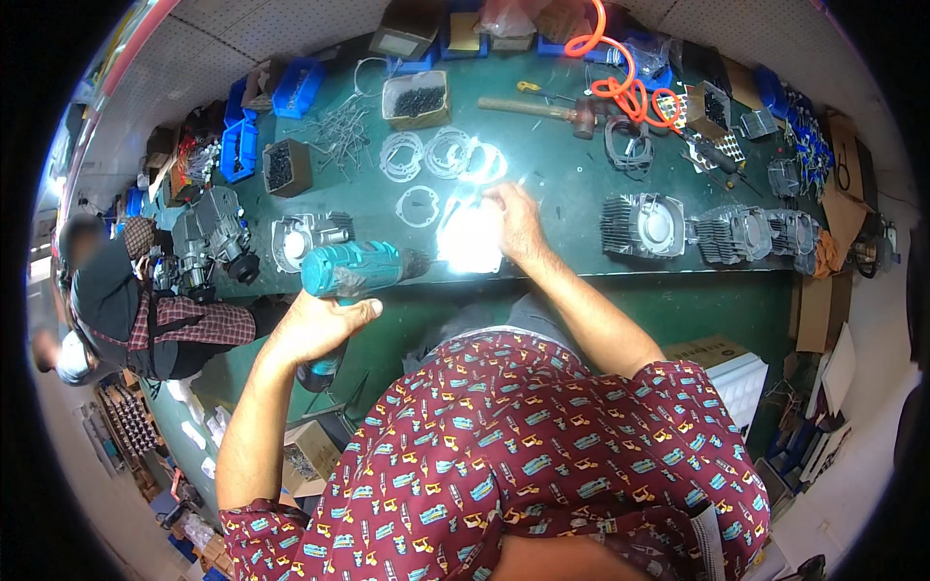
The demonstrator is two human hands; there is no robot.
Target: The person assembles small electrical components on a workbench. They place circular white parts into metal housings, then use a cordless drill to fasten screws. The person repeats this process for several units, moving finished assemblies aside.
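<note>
My left hand [318, 327] is wrapped round the grip of a teal cordless drill [354, 268], whose chuck points right. Just past the chuck, at the bench's front edge, lies a part [469, 235] so washed out by glare that its shape is hidden. The fingers of my right hand [518, 221] are curled at its upper right side; what they grip is lost in the glare. A finned metal casting [308, 240] sits behind the drill. Thin ring gaskets [418, 206] lie beyond the glare.
More finned castings [643, 226] line the bench's [542, 165] right front edge. Toward the back are a box of dark screws [417, 100], a hammer [584, 117] and a coiled orange hose [630, 89]. Dark motor-like assemblies [215, 232] stand at left, near another person [145, 305].
</note>
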